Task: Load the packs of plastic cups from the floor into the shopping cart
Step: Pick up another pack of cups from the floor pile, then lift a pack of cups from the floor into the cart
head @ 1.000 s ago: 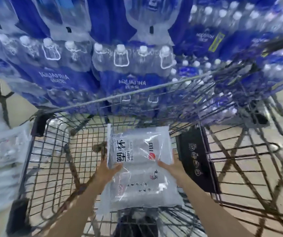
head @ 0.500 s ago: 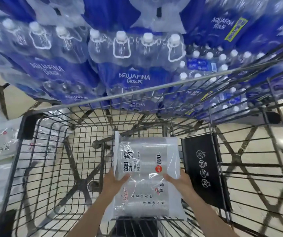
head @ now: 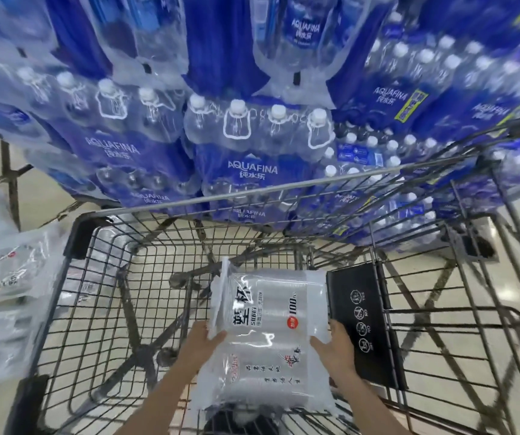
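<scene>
A clear pack of plastic cups (head: 268, 337) with black and red print is held inside the wire shopping cart (head: 102, 277), near its right side. My left hand (head: 200, 345) grips the pack's left edge and my right hand (head: 334, 350) holds its right edge. The pack lies nearly flat, low in the basket; I cannot tell whether it rests on the cart's bottom. More packs of plastic cups (head: 7, 277) lie on the floor outside the cart at the left.
A tall stack of blue Aquafina bottled-water packs (head: 246, 164) stands right behind the cart's far rim. A black sign panel (head: 362, 318) hangs inside the cart beside the pack. A second wire cart (head: 472, 324) adjoins on the right. The floor is pale tile.
Both hands have carried the pack lower and slightly to the right inside the cart. The view has tilted, bringing the water stack closer.
</scene>
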Available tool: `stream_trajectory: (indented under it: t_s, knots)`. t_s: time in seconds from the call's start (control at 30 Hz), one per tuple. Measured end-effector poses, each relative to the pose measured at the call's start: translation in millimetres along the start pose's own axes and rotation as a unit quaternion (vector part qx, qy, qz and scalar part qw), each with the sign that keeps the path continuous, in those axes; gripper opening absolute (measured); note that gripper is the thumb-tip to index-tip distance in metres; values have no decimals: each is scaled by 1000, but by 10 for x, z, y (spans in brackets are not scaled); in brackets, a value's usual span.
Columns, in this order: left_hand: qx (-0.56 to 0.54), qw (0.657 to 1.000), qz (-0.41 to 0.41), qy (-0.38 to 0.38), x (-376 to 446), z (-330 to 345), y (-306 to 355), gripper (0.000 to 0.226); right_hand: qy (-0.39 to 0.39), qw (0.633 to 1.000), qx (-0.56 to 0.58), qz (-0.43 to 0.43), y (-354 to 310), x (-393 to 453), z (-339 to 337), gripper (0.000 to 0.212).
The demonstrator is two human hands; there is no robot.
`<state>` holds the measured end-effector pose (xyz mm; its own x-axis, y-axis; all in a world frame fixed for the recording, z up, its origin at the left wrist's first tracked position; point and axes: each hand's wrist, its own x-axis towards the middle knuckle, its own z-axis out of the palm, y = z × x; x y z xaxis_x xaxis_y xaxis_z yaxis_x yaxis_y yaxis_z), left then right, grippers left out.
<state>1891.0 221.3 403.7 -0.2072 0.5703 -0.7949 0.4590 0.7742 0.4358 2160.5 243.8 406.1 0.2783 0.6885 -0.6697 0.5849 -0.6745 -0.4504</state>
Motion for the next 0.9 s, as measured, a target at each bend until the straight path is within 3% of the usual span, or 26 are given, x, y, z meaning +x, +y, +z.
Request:
stream_trajectory:
  t_s: [0.2,0.33,0.53,0.77,0.9]
  knots:
    - [62,987,83,124,-751,-879,168,38,-5,983,-90,-157,-849,-554,-361,50]
    - [60,953,141,260,-1490,-1513,183,41,-21,932,-144,-331,-1784,-1139,-380,41]
    - [147,858,126,477,-2828,-2066,-410,43,-69,778,-209,-588,-2665,-2341,-30,38]
    - [264,759,-2,595,-4124,-2274,-2043,43,-112,582,-284,-753,-2765,-3707,652,41]
    - [289,710,-44,641,-4654,-2198,-2791,44,-128,537,-277,-786,-2662,-4196,1109,44]
